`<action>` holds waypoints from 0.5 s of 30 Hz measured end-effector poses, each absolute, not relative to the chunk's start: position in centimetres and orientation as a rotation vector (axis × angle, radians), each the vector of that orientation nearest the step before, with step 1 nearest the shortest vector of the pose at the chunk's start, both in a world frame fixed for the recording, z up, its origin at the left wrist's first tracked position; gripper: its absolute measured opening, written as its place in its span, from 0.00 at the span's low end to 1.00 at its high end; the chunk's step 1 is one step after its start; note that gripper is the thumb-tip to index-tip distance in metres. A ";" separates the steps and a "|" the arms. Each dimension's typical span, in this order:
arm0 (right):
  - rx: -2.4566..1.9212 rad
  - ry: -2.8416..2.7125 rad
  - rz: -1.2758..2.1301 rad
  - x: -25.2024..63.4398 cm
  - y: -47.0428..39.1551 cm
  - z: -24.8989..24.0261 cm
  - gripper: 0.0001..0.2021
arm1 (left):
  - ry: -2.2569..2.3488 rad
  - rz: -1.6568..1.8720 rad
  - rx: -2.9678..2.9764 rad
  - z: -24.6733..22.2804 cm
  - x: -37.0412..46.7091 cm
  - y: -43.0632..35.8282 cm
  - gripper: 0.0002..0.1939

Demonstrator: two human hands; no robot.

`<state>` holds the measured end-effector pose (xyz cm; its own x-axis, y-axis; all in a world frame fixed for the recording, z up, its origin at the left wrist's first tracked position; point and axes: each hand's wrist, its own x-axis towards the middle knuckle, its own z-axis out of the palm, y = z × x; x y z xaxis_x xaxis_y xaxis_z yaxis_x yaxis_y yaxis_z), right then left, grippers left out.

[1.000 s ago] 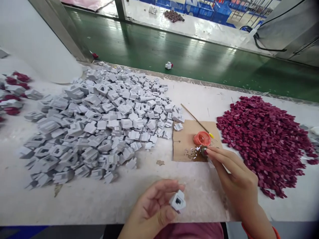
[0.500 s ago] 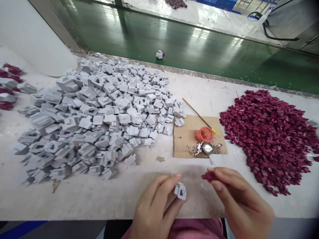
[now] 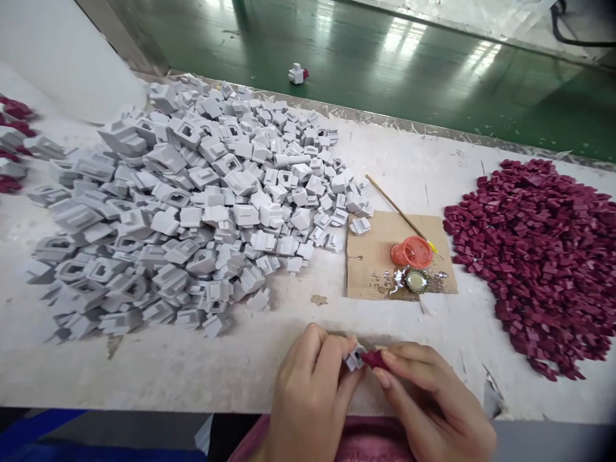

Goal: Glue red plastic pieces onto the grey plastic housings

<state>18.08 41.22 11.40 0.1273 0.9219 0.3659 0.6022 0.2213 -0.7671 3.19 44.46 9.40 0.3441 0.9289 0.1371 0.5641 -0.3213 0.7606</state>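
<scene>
Your left hand (image 3: 310,391) pinches 1 grey part (image 3: 353,359), and your right hand (image 3: 433,391) pinches 1 maroon piece (image 3: 374,360), its tip at the grey part's opening, between your hands. Beyond your right hand, a red cup (image 3: 398,254) sits on cardboard (image 3: 380,234); a maroon heap (image 3: 543,256) lies farther right.

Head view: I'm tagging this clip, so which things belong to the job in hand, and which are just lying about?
Job in hand:
- grey part, in the left hand
- maroon part, in the right hand, at the grey part's opening
- grey pile and maroon pile, likely the supply

Lying about, apparently:
- stick
- cable

Unclear: red cup, cap.
</scene>
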 end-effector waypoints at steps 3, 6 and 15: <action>-1.459 -1.622 0.438 18.0 41.3 11.5 0.14 | 1.299 0.769 2.002 9.4 3.3 44.5 0.03; -1.487 -1.696 0.478 18.0 41.3 11.9 0.14 | 1.309 0.785 2.006 9.5 3.4 44.5 0.02; -1.512 -1.854 0.573 17.2 41.4 12.9 0.12 | 1.279 0.838 1.998 9.6 3.2 44.7 0.02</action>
